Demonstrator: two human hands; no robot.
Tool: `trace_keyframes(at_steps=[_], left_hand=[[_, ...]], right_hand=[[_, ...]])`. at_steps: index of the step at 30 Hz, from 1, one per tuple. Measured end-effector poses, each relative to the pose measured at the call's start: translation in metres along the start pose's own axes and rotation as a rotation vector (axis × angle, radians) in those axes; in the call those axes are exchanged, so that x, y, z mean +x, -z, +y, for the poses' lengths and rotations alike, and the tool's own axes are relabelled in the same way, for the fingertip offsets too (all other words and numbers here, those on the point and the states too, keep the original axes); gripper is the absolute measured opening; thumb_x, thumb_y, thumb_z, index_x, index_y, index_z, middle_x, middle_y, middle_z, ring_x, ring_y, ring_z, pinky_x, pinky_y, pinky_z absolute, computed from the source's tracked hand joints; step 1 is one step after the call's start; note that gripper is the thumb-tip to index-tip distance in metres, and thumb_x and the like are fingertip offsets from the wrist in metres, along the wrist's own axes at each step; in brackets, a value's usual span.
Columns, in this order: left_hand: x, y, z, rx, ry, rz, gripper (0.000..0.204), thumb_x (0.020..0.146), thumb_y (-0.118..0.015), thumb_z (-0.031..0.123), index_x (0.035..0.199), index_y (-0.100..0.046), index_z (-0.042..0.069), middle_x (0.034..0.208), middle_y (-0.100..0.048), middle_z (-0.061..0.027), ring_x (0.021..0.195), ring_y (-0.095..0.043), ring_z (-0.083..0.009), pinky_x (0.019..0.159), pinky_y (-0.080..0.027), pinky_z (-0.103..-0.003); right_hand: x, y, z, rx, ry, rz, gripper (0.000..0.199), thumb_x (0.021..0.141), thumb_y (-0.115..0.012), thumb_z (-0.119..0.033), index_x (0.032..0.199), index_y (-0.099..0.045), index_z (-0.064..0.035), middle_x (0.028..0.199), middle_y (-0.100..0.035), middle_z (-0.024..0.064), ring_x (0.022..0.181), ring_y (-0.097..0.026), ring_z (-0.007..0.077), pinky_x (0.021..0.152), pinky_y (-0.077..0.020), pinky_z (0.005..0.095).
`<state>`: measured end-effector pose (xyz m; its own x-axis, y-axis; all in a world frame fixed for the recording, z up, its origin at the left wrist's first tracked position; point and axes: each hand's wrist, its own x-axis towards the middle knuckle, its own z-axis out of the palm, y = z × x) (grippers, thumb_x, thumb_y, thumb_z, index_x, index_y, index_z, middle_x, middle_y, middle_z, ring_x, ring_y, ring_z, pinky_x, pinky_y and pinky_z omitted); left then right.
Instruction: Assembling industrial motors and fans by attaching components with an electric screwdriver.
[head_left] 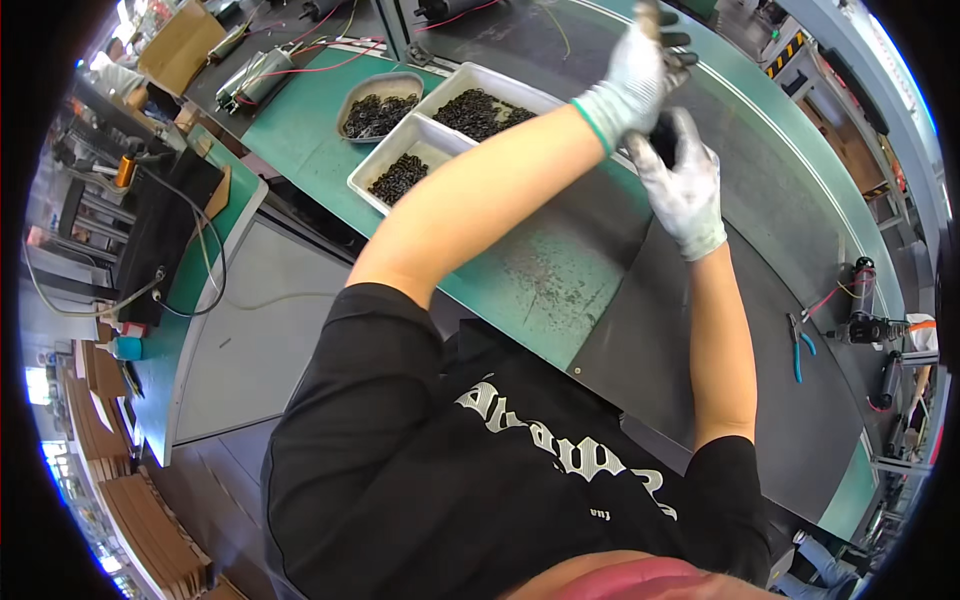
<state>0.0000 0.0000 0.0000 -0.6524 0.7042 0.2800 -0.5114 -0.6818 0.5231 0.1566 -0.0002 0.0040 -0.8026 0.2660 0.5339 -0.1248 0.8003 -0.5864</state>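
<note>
small dark part [662,140] pinched between both gloved hands, raised above the far side of the counter [560,280]; too blurred to tell what kind. left hand [640,70] closed over its top, fingers curled. right hand [685,185] wrapped around it from below. judging by this, one piece is mid-handling, neither picked fresh nor set down; no finished pieces visible on the dark mat [700,350], so the tally of done work cannot be read. three trays of small black parts at the far left edge: one oval metal tray [352,95], two white rectangular trays [470,78] [372,165], all partly filled. one blue-handled pliers [798,350] near the right edge. black debris scattered on the green surface.
</note>
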Motion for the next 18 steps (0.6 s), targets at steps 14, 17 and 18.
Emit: trace_keyframes(at_steps=[14,17,18], left_hand=[[-0.111,0.101,0.248,0.278,-0.219,0.06,0.03,0.09,-0.055,0.035,0.096,-0.063,0.008,0.09,-0.065,-0.0098,0.081,-0.06,-0.0247,0.085,-0.048,-0.041],[-0.134,0.162,0.309,1.014,-0.741,0.691,0.029,0.094,-0.053,0.03,0.099,-0.066,0.004,0.093,-0.066,-0.0049,0.082,-0.06,-0.0161,0.074,-0.049,-0.031],[-0.146,0.185,0.334,1.275,-0.758,0.732,0.032,0.095,-0.052,0.028,0.107,-0.064,0.001,0.101,-0.066,-0.0071,0.086,-0.06,-0.0163,0.08,-0.049,-0.031]], right_hand=[[0.066,-0.16,-0.119,-0.103,0.528,-0.344,0.033,0.093,-0.05,-0.039,0.099,-0.056,-0.0076,0.066,-0.062,0.0177,0.066,-0.063,0.037,0.063,-0.0504,0.0487],[0.122,-0.191,-0.108,0.041,0.473,-0.137,0.044,0.09,-0.05,-0.046,0.097,-0.061,-0.0034,0.072,-0.063,0.0216,0.071,-0.063,0.0401,0.069,-0.0513,0.0482],[0.147,-0.198,-0.099,0.155,0.287,-0.137,0.049,0.089,-0.051,-0.047,0.093,-0.063,-0.0005,0.081,-0.066,0.0232,0.079,-0.065,0.0392,0.072,-0.052,0.0452]])
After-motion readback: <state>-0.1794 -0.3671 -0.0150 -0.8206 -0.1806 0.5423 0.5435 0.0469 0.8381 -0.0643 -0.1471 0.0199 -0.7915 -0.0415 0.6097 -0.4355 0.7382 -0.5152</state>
